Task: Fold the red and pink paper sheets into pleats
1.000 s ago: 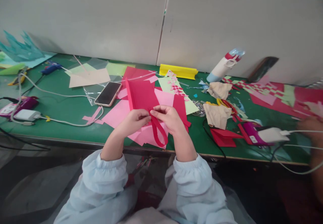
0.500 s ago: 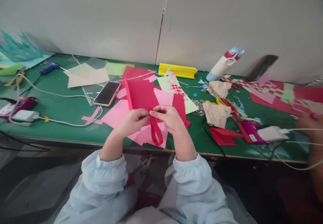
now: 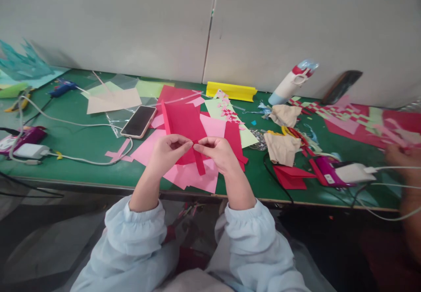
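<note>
A narrow red paper strip (image 3: 200, 164) hangs from the pinched fingertips of my right hand (image 3: 217, 152). My left hand (image 3: 169, 151) has thumb and forefinger pressed together at the strip's upper end, almost touching the right fingertips. Just behind the hands lies a folded red paper piece (image 3: 184, 119) with one raised side edge. Pink paper sheets (image 3: 148, 147) spread out beneath it. Fingers cover the spot where the strip is gripped.
A phone (image 3: 139, 122) lies left of the papers. Yellow folded paper (image 3: 232, 91) and a bottle (image 3: 292, 81) stand by the wall. Beige cloth pieces (image 3: 283, 148), a purple power adapter (image 3: 329, 171) and cables are on the right, near another person's hand (image 3: 401, 158).
The red strip was doubled into a long loop; now it hangs as a shorter single tail. My left hand's fingers have shifted slightly up. The other person's hand moved a little.
</note>
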A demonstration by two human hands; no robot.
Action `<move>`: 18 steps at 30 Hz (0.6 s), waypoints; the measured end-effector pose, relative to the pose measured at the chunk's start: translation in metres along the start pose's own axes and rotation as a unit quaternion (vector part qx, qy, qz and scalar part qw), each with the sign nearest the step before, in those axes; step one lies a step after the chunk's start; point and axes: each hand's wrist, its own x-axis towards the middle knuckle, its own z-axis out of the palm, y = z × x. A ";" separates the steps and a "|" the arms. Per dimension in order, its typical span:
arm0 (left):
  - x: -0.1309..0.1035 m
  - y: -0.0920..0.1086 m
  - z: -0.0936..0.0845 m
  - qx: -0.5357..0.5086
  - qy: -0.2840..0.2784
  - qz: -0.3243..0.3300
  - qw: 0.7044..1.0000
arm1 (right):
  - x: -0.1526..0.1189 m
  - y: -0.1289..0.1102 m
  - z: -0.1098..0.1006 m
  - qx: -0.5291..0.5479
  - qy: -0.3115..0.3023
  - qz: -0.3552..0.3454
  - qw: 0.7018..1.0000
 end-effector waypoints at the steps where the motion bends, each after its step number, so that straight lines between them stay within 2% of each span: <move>1: 0.000 0.000 0.000 0.007 0.003 -0.003 1.000 | 0.000 0.000 0.000 0.000 -0.002 0.000 1.000; 11: -0.001 0.004 0.001 0.047 0.005 -0.017 0.999 | -0.002 -0.001 0.002 0.029 0.001 -0.005 1.000; 18: -0.001 0.002 0.002 0.033 0.003 -0.030 0.999 | -0.002 -0.003 0.001 0.042 -0.009 -0.006 0.999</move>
